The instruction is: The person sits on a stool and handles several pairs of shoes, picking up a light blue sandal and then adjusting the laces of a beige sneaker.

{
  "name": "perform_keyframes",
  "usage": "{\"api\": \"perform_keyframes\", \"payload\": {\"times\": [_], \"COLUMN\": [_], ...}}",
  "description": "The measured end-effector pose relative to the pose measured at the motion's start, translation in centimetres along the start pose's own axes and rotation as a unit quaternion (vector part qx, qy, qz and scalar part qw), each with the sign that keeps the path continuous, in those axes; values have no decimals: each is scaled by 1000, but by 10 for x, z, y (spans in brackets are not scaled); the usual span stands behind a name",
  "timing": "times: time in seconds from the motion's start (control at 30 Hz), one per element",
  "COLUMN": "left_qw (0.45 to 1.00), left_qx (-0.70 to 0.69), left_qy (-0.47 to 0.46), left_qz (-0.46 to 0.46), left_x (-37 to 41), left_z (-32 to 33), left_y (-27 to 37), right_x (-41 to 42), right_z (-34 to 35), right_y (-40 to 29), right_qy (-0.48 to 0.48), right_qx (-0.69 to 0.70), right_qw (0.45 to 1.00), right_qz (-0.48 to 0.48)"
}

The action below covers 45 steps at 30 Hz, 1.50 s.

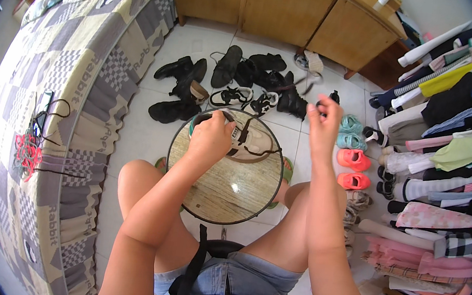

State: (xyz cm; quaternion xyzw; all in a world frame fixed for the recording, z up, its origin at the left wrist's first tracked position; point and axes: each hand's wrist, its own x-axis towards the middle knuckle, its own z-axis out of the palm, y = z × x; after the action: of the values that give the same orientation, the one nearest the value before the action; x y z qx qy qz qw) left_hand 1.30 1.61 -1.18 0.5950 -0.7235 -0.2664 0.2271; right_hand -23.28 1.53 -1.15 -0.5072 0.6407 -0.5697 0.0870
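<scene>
A beige sneaker point(258, 143) with dark brown laces lies on a small round wood-grain table point(217, 194) between my knees. My left hand point(213, 133) grips it at the ankle opening, covering part of the collar; a bit of green shows beside the fingers. One dark shoelace point(257, 152) trails over the shoe's side to the table rim. My right hand point(325, 121) is raised right of the table, apart from the sneaker, its fingers curled and blurred. Whether a thin thing is between those fingers I cannot tell.
Black shoes point(227, 67) and black-and-white sneakers point(231, 97) crowd the floor beyond the table. Coral shoes point(356, 160) and teal shoes point(350, 130) line the right, beside stacked clothes point(440, 172). At left, loose laces point(27, 155) lie on a bed point(51, 125). Wooden cabinets point(286, 10) stand behind.
</scene>
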Motion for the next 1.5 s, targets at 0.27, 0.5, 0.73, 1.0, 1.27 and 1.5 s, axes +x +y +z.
{"api": "perform_keyframes", "payload": {"times": [0.27, 0.5, 0.73, 1.0, 1.27, 1.5], "left_qw": [999, 1000, 999, 999, 1000, 1000], "left_qx": [-15, 12, 23, -8, -6, -1], "left_qy": [-16, -7, 26, -29, -24, 5], "left_qz": [-30, -10, 32, 15, 10, 15], "left_x": [0, 0, 2, -10, -8, -3], "left_z": [-2, 0, 7, 4, 1, -4], "left_y": [-1, 0, -8, 5, 4, 1], "right_x": [-64, -64, -52, -48, -63, -19], "right_z": [28, 29, 32, 15, 21, -1], "right_y": [-52, -51, -45, -58, -51, -5], "right_qy": [-296, -276, -152, -221, -301, -68], "right_qx": [-105, -197, -221, -80, -125, -45], "right_qw": [871, 845, 894, 934, 876, 995], "right_qz": [-377, -413, -358, -270, -355, -57]}}
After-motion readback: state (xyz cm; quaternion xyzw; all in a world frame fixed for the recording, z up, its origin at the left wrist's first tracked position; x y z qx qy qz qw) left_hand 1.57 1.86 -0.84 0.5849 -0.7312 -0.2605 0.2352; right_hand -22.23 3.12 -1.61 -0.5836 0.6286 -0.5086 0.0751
